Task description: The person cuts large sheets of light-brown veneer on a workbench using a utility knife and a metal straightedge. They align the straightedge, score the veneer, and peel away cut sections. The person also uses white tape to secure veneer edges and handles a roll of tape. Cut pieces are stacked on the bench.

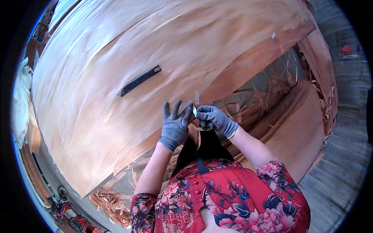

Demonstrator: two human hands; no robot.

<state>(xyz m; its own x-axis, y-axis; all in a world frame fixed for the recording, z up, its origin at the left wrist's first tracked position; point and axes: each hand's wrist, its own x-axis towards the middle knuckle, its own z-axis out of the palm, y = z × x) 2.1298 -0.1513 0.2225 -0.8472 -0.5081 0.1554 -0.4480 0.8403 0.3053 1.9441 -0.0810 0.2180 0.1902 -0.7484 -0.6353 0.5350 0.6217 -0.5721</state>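
Note:
My right hand (217,119), in a grey glove, pinches a small whitish strip (195,112) that looks like tape. Close beside it is my left hand (175,126), gloved too, its fingers spread and their tips next to the strip; whether they touch it I cannot tell. Both hands are over the near edge of a large pale-brown sheet (116,112) that looks like wood veneer. Just beyond them a small whitish strip (197,97) lies at the sheet's edge. Further left on the sheet rests a dark flat bar (140,80).
A darker brown strip of sheet (248,66) borders the large sheet on the right. Torn brown scraps (112,204) are heaped at the lower left, near red equipment (79,223). More brown sheets (295,128) lie to my right, beside the grey floor (345,116).

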